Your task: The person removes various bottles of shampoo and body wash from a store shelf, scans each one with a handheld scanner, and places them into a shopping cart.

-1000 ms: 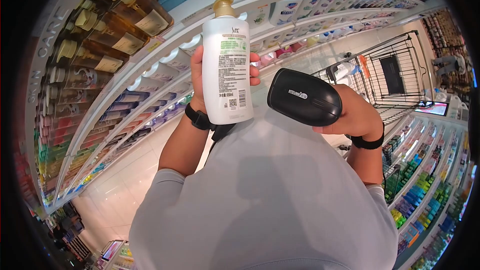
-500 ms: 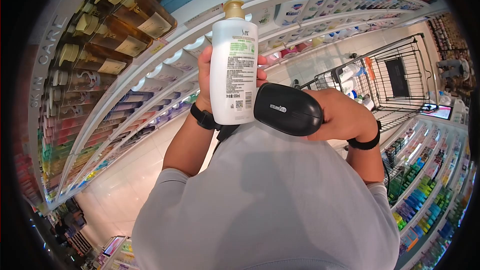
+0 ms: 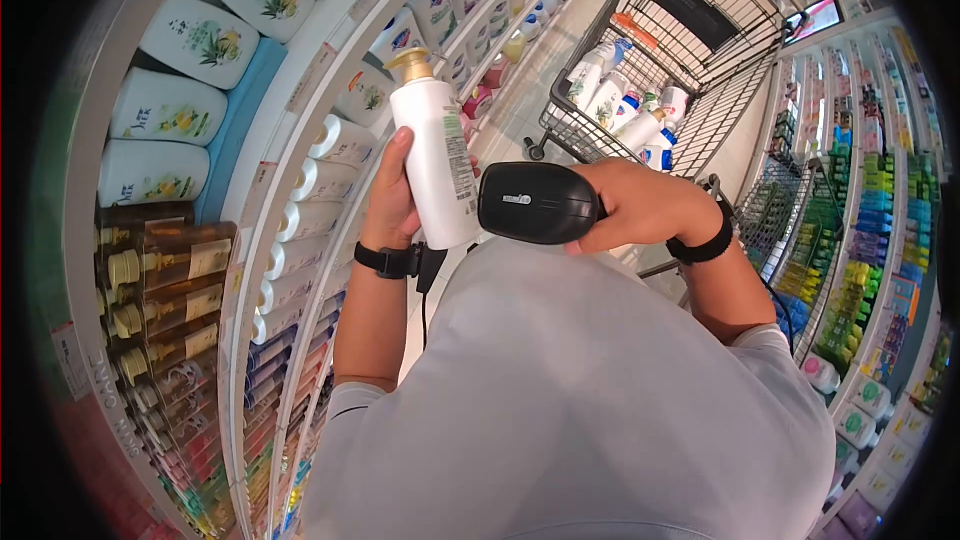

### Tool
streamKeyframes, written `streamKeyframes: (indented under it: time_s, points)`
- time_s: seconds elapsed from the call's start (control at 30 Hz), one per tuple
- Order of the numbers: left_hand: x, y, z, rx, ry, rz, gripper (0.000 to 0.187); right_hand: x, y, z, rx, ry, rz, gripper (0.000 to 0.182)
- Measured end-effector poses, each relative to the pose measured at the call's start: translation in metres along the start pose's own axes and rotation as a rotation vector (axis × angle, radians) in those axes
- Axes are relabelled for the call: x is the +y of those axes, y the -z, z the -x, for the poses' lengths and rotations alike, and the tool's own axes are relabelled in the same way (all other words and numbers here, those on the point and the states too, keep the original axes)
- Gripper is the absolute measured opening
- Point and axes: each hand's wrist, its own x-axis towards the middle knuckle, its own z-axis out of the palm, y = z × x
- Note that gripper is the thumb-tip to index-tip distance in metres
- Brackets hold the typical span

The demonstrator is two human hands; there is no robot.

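Note:
A white pump bottle with a gold top (image 3: 432, 155) stands nearly upright in my left hand (image 3: 391, 195), whose fingers wrap round its side and back. Its printed label is turned toward the right. My right hand (image 3: 640, 208) grips a black handheld scanner (image 3: 538, 202), its rounded head close beside the lower part of the bottle. The scanner's handle is hidden in my palm. Both wrists wear black bands.
Shelves of white bottles (image 3: 200, 42) and amber pump bottles (image 3: 190, 258) curve along the left. A wire shopping cart (image 3: 700, 70) holding several bottles is ahead on the right. Further shelves (image 3: 868, 240) line the right side, with a small screen (image 3: 812, 20) at their far end.
The view has swung round, bringing the cart nearer the middle. The bottle has turned so its label faces more to the right. Both hands keep their holds.

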Motion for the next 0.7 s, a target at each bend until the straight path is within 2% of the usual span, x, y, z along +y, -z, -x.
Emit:
streamKeyframes:
  time_s: [0.07, 0.13, 0.2, 0.27, 0.3, 0.33, 0.4, 0.43, 0.5, 0.53, 0.6, 0.7]
  points:
    - [-0.015, -0.011, -0.035, 0.009, 0.062, -0.104, 0.067, 0.015, 0.012, 0.028, 0.127, -0.13, -0.096, 0.043]
    - [-0.034, -0.028, -0.075, -0.003, 0.135, -0.138, 0.061, 0.041, 0.022, 0.059, 0.201, -0.172, -0.178, 0.04]
    - [-0.052, -0.06, -0.117, -0.081, 0.205, -0.229, 0.061, 0.071, 0.031, 0.09, 0.482, -0.132, -0.374, 0.034]
    - [-0.077, -0.091, -0.167, -0.173, 0.178, -0.416, 0.064, 0.102, 0.05, 0.126, 0.54, -0.287, -0.475, 0.026]
    - [-0.092, -0.105, -0.192, -0.204, 0.166, -0.483, 0.065, 0.12, 0.056, 0.137, 0.623, -0.297, -0.461, 0.022]
    - [-0.107, -0.115, -0.217, -0.177, 0.199, -0.586, 0.072, 0.136, 0.062, 0.147, 0.627, -0.302, -0.468, 0.022]
    - [-0.147, -0.122, -0.277, -0.141, 0.225, -0.902, 0.091, 0.166, 0.074, 0.165, 0.77, -0.372, -0.525, 0.018]
    - [-0.167, -0.123, -0.305, -0.15, 0.233, -0.899, 0.091, 0.178, 0.079, 0.17, 0.796, -0.424, -0.53, 0.019]
    - [-0.207, -0.123, -0.343, -0.063, 0.249, -1.383, 0.099, 0.21, 0.084, 0.178, 0.832, -0.43, -0.593, 0.023]
    - [-0.225, -0.12, -0.356, -0.076, 0.26, -1.379, 0.099, 0.223, 0.086, 0.181, 0.852, -0.435, -0.633, 0.026]
    - [-0.253, -0.116, -0.381, -0.095, 0.324, -1.676, 0.111, 0.239, 0.088, 0.183, 0.865, -0.502, -0.653, 0.027]
    - [-0.294, -0.102, -0.403, -0.052, 0.402, -1.833, 0.118, 0.262, 0.089, 0.185, 0.981, -0.547, -0.54, 0.036]
